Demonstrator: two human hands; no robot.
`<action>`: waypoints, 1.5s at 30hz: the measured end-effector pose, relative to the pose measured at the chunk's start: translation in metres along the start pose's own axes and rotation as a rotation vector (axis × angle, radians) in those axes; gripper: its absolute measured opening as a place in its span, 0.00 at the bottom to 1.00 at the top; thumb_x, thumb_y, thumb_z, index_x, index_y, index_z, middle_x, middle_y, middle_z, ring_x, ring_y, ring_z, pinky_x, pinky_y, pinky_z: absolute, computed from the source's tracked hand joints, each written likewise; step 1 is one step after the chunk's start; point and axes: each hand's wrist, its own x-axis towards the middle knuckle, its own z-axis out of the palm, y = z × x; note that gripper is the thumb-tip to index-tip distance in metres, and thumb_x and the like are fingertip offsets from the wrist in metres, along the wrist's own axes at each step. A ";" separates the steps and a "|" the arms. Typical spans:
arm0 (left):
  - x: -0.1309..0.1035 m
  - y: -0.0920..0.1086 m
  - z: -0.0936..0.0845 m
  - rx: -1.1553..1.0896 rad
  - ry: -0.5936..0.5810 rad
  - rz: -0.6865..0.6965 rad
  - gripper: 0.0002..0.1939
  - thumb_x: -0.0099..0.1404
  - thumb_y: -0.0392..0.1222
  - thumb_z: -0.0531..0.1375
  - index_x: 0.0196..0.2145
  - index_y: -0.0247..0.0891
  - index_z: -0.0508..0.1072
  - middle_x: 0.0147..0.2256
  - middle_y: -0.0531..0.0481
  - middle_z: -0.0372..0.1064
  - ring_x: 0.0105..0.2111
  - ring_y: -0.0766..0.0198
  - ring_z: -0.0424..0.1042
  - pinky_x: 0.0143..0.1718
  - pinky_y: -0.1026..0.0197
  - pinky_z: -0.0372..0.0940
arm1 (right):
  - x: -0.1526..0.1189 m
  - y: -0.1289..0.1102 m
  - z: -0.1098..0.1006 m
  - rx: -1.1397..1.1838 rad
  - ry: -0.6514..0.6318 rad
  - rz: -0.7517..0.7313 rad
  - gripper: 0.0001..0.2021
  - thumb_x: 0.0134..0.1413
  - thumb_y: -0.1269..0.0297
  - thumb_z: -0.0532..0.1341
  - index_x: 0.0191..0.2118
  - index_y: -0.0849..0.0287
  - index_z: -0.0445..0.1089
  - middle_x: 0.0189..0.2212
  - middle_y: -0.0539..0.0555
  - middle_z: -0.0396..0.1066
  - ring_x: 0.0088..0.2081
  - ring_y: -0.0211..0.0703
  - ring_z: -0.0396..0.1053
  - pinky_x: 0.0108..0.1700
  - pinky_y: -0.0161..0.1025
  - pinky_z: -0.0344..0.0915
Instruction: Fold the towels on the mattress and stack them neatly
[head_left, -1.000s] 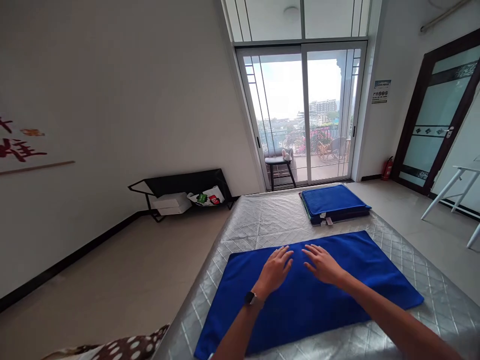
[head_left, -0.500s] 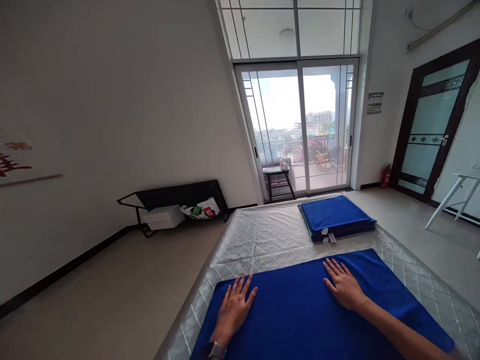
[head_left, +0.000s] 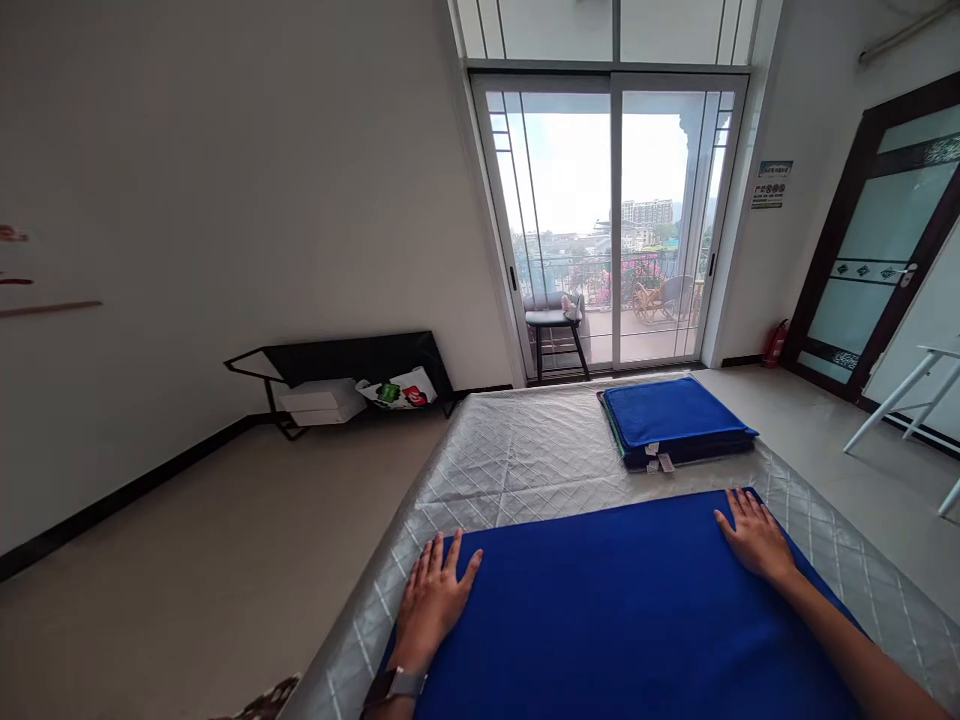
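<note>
Towel, blue [head_left: 622,610]: spread flat across the lower centre of the frame on a silver quilted surface [head_left: 525,450]; long axis runs from left to right, from one hand to the other; lower edge cut off by the bottom of the frame

Left hand [head_left: 435,600]: laid palm down at the lower left, on the towel's left end, fingers spread and extended, gripping nothing; fingertips reach past the towel's far left corner onto the quilted surface; a watch [head_left: 397,685] is worn on the wrist

Right hand [head_left: 754,535]: laid palm down at the right of centre, on the towel's far right corner, fingers flat and slightly splayed, nothing grasped

Relation noted: the hands are set well apart at opposite ends of the long axis, each at its own corner, neither nearer; the bulk of the cloth lies between them and toward the bottom of the frame

Stack of folded blue towels [head_left: 675,420]: placed on the same surface, just above the right hand in the frame, apart from the spread towel

Glass sliding doors [head_left: 611,220]: upper centre
</note>
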 end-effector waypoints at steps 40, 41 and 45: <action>0.007 0.002 -0.010 0.115 0.196 0.083 0.31 0.66 0.49 0.48 0.60 0.29 0.70 0.62 0.34 0.64 0.63 0.44 0.61 0.63 0.42 0.55 | -0.020 -0.118 -0.012 0.178 -0.091 -0.276 0.32 0.66 0.53 0.42 0.71 0.59 0.51 0.69 0.53 0.50 0.71 0.47 0.42 0.70 0.47 0.36; 0.008 0.008 -0.014 0.117 0.205 0.119 0.29 0.66 0.47 0.48 0.59 0.29 0.71 0.61 0.34 0.65 0.63 0.45 0.62 0.63 0.42 0.56 | -0.020 -0.118 -0.011 0.187 -0.091 -0.273 0.32 0.66 0.53 0.42 0.71 0.59 0.50 0.69 0.53 0.50 0.71 0.47 0.42 0.70 0.47 0.35; 0.008 0.076 -0.034 -0.021 0.131 0.353 0.24 0.69 0.41 0.46 0.57 0.38 0.73 0.59 0.43 0.69 0.60 0.53 0.66 0.61 0.48 0.61 | -0.021 -0.118 -0.013 0.219 -0.107 -0.265 0.32 0.66 0.53 0.42 0.71 0.60 0.49 0.70 0.53 0.50 0.72 0.46 0.39 0.70 0.47 0.33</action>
